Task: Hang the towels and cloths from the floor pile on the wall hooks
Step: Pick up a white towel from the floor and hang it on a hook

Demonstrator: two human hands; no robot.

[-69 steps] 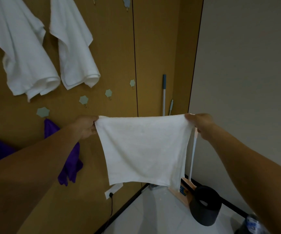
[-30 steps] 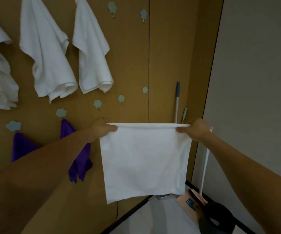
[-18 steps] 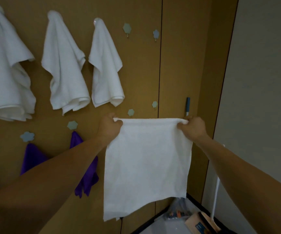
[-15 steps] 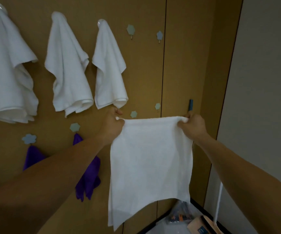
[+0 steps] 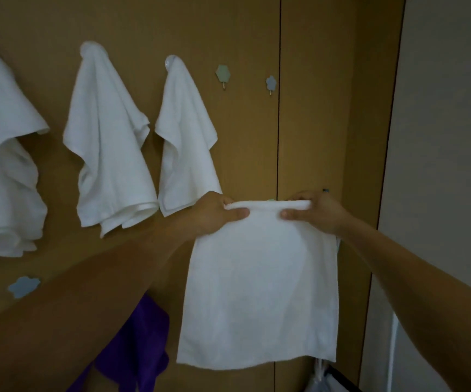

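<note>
Left hand [image 5: 216, 215], right hand [image 5: 317, 213]: each pinching top edge of flat white terry cloth [image 5: 259, 292], held mid-air before brown panel wall [image 5: 245, 137]. Beyond, above: free grey flower-shaped hook [image 5: 223, 72]. Likely risk: thin edge slipping off so small a hook; flat span missing it unless bunched.

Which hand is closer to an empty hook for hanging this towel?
Probably the left hand. It grips the white towel almost straight below the nearest empty hook. The right hand grips the same top edge, farther off to the side.
</note>
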